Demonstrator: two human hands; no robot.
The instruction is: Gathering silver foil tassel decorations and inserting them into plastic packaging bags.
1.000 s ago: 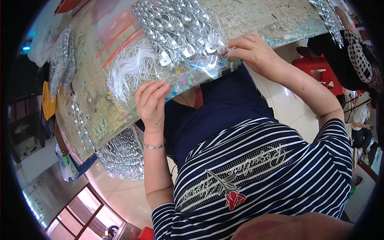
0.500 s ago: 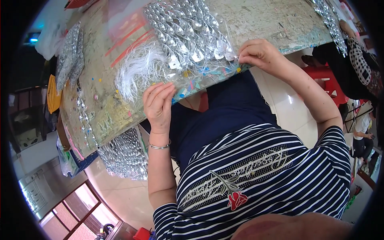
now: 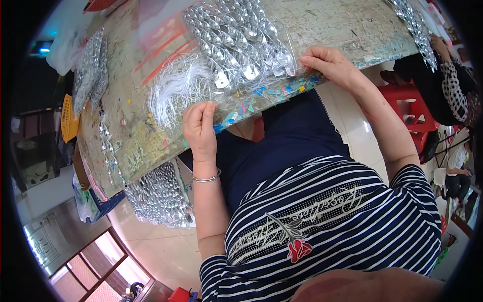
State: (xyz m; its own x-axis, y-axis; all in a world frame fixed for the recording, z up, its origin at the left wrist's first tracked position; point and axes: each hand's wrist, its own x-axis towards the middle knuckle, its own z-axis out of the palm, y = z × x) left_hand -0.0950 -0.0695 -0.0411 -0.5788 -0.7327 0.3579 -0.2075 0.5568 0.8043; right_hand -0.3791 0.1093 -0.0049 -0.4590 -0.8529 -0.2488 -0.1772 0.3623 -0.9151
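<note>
Silver twisted ornaments (image 3: pixel 234 40) lie side by side at the table's front edge, with clear plastic around their ends. A loose bundle of fine white threads (image 3: pixel 176 83) is spread to their left. My left hand (image 3: pixel 199 128) is at the table edge just below the threads, thumb and fingers pinched together. To the right of the ornaments, my right hand (image 3: pixel 329 65) is also pinched closed near the corner of the plastic. Whatever either pinch holds is too fine or hidden to make out.
Bits of coloured scrap (image 3: pixel 244 108) dot the worn table (image 3: pixel 342 32). Bagged silver ornaments (image 3: pixel 90 70) and a yellow basket (image 3: pixel 69 118) are at the left; more silver strands (image 3: pixel 161 196) hang below the edge. A red stool (image 3: pixel 407 108) and another person's sleeve (image 3: pixel 453 90) are at right.
My left hand's fingers have drawn together into a tighter pinch, the hand turning slightly. My right hand has shifted a little, its fingers more folded. The ornaments look almost unmoved.
</note>
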